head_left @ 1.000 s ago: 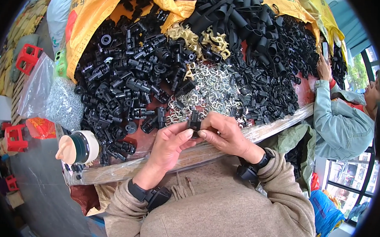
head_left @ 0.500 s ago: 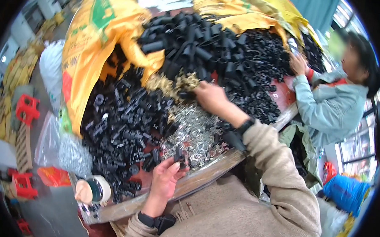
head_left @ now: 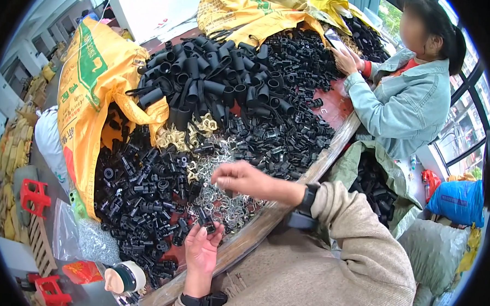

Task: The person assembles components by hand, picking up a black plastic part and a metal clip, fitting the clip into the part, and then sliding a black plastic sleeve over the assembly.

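Left hand (head_left: 200, 254) clamps a black part (head_left: 204, 219), probably light, stiff and smooth; grip its sides; right hand (head_left: 241, 179) hovers over metal clips (head_left: 242, 207), finger closure cannot be told

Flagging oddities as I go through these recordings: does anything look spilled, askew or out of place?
One small thing: what looks like a pale clip lies alone on the red tabletop, away from the pile of silver clips beneath the right hand. It may have strayed. Nothing looks clearly damaged.
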`<action>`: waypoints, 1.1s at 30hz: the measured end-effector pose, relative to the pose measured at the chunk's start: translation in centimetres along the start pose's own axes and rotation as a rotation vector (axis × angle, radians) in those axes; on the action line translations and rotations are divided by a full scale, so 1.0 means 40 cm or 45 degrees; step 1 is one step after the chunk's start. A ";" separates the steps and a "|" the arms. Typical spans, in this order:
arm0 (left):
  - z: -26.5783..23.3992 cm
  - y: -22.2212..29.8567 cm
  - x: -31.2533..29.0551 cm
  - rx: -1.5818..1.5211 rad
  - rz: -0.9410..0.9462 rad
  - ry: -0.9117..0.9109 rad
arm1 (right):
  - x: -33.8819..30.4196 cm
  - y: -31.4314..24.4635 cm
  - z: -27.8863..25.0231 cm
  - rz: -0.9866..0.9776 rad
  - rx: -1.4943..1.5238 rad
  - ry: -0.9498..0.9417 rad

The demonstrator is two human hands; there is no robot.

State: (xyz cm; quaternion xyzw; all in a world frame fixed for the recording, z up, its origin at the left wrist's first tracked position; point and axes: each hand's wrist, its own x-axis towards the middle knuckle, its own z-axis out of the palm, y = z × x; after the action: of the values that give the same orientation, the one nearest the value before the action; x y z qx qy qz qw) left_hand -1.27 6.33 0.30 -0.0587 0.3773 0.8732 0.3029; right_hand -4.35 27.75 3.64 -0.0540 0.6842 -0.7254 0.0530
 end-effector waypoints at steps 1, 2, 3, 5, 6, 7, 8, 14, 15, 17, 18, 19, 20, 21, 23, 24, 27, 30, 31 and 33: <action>0.012 -0.002 0.001 -0.001 -0.001 0.012 | -0.029 -0.014 0.028 0.181 0.243 -0.051; 0.024 -0.001 0.006 -0.075 -0.014 -0.018 | -0.047 -0.001 0.053 0.186 0.252 -0.071; 0.035 -0.001 0.010 -0.148 -0.024 -0.049 | -0.066 0.013 0.077 0.203 0.369 -0.093; 0.038 -0.001 0.009 -0.218 0.001 -0.053 | -0.079 0.034 0.100 0.223 0.495 -0.158; 0.036 -0.004 0.007 -0.255 -0.002 -0.062 | -0.082 0.045 0.103 0.105 0.340 -0.121; 0.032 -0.008 0.005 -0.292 -0.003 -0.074 | -0.084 0.057 0.103 -0.018 0.187 -0.083; 0.027 -0.012 0.003 -0.328 -0.004 -0.088 | -0.085 0.066 0.102 -0.145 0.037 -0.042; 0.002 -0.030 0.005 -0.408 -0.030 -0.084 | -0.103 0.052 0.095 -0.637 -0.848 -0.068; -0.001 -0.032 0.004 -0.418 -0.036 -0.096 | -0.104 0.051 0.091 -0.656 -0.837 -0.098; -0.001 -0.030 0.004 -0.429 -0.034 -0.105 | -0.107 0.052 0.080 -0.597 -1.068 -0.187; 0.000 -0.028 0.001 -0.402 -0.043 -0.083 | -0.106 0.050 0.080 -0.564 -1.185 -0.229; 0.002 -0.027 0.002 -0.375 -0.060 -0.065 | -0.103 0.043 0.078 -0.567 -1.184 -0.238; 0.002 -0.024 0.003 -0.350 -0.081 -0.046 | -0.097 0.031 0.075 -0.429 -1.010 -0.199; 0.003 -0.023 0.002 -0.362 -0.082 -0.038 | -0.095 0.019 0.070 -0.281 -0.838 -0.160; 0.004 -0.014 0.009 -0.220 -0.060 -0.033 | -0.085 -0.005 0.064 -0.115 -0.667 -0.128; 0.007 -0.016 0.005 -0.151 -0.064 -0.029 | -0.082 -0.020 0.066 -0.141 -0.596 -0.139; 0.011 -0.016 0.003 -0.132 -0.075 -0.062 | -0.069 -0.026 0.080 -0.168 -0.450 -0.155; 0.004 -0.016 0.003 -0.136 -0.088 -0.081 | -0.058 0.010 0.092 -0.134 -0.387 -0.340; 0.001 -0.016 0.003 -0.147 -0.091 -0.082 | -0.057 0.013 0.093 -0.117 -0.386 -0.338; -0.002 -0.016 0.005 -0.167 -0.105 -0.079 | -0.055 0.018 0.095 -0.041 -0.245 -0.308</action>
State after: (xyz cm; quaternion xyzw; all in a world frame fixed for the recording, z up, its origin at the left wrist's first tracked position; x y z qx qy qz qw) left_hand -1.07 6.71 -0.21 -0.0667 0.3071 0.8842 0.3456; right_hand -1.59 24.30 3.12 -0.1568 0.7382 -0.6454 0.1181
